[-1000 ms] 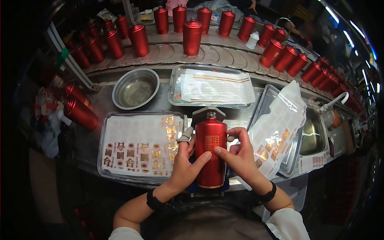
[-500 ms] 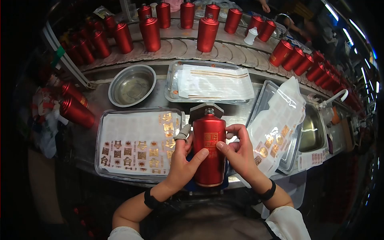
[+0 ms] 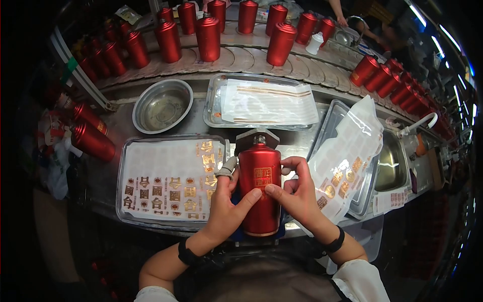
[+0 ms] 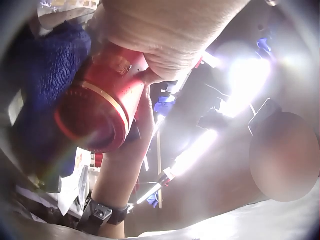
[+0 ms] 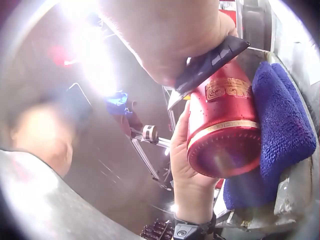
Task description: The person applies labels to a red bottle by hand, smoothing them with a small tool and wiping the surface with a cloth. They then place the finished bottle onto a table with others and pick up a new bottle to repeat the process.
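A red bottle point(image 3: 257, 211) with a gold-character label point(image 3: 262, 175) tilts toward me in the head view. My left hand point(image 3: 221, 214) grips its left side, thumb across the lower front. A pale cover point(image 3: 227, 167) wraps one left finger. The right hand point(image 3: 302, 199) lays its thumb on the label's lower right corner, with bent fingers at the bottle's right edge. Below the right palm, the right wrist view reveals a flat black tool point(image 5: 215, 62) in that hand, lying across the bottle. A blue cloth point(image 5: 282, 120) lies against the bottle's underside.
A tray point(image 3: 121, 186) holds a sheet of gold stickers at left; another sticker sheet point(image 3: 347, 146) lies over a tray at right. A metal bowl point(image 3: 163, 106), a rear tray point(image 3: 211, 108) and a sink point(image 3: 395, 163) surround the work. Red bottles point(image 3: 209, 40) stand along the conveyor point(image 3: 241, 56).
Bottles on the near conveyor have travelled rightward. My right thumb slid up the label, then came back down to its lower corner. The left hand keeps its grip on the bottle.
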Action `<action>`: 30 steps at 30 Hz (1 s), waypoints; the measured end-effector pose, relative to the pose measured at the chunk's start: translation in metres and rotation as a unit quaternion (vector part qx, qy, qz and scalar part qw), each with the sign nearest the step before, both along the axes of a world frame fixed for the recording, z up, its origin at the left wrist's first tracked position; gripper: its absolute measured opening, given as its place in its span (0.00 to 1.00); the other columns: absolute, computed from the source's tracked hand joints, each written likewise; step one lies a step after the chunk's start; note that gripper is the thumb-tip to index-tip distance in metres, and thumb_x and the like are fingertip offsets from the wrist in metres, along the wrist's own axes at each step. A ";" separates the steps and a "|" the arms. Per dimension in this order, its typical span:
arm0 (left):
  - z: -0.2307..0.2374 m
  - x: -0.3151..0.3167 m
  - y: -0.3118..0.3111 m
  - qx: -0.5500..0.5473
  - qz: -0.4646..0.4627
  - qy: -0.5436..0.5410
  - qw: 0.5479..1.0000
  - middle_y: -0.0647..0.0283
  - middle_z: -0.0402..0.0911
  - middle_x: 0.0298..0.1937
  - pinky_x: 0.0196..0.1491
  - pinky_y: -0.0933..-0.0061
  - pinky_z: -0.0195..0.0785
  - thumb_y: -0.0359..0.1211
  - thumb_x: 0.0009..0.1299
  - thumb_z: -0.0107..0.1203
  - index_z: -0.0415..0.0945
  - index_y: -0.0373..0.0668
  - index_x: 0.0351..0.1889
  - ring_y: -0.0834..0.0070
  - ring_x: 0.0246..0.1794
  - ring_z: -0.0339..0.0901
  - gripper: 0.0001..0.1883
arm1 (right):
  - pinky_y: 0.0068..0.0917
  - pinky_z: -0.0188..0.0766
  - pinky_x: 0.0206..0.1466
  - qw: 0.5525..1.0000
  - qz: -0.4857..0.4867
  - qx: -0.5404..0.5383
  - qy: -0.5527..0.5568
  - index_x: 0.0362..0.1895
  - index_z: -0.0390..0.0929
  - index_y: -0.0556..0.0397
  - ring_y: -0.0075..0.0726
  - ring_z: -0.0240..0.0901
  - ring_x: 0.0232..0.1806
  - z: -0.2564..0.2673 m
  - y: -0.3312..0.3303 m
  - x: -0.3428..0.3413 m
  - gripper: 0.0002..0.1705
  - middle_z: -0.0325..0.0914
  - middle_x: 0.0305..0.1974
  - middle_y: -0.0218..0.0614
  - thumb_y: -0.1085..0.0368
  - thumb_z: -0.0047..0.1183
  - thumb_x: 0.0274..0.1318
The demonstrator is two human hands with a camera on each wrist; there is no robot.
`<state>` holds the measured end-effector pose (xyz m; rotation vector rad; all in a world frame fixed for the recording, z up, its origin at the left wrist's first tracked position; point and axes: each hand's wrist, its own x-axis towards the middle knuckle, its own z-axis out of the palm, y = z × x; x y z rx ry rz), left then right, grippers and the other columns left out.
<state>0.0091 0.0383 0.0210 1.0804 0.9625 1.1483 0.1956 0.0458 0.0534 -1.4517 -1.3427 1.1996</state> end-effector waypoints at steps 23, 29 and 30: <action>0.003 0.000 0.002 -0.033 0.003 -0.037 0.999 0.46 0.71 0.64 0.66 0.67 0.63 0.34 0.70 0.63 0.58 0.29 0.65 0.68 0.64 0.71 0.33 | 0.10 0.55 0.21 0.994 -0.013 -0.002 0.111 0.58 0.62 0.54 0.08 0.58 0.19 -0.009 0.003 -0.002 0.32 0.65 0.47 0.34 0.63 0.67 0.56; 0.001 0.000 0.001 -0.017 0.001 -0.024 1.000 0.45 0.70 0.65 0.68 0.66 0.61 0.34 0.70 0.64 0.57 0.29 0.65 0.67 0.65 0.70 0.33 | 0.11 0.58 0.20 0.997 0.000 0.011 0.080 0.58 0.61 0.54 0.08 0.60 0.19 -0.009 0.001 -0.001 0.30 0.65 0.47 0.34 0.63 0.66 0.57; 0.001 0.000 0.002 -0.014 0.001 -0.025 1.000 0.45 0.70 0.65 0.68 0.66 0.61 0.34 0.70 0.64 0.57 0.29 0.65 0.67 0.66 0.70 0.33 | 0.11 0.58 0.20 0.997 0.000 0.013 0.078 0.58 0.61 0.54 0.08 0.60 0.19 -0.010 0.001 -0.001 0.30 0.65 0.47 0.34 0.63 0.66 0.57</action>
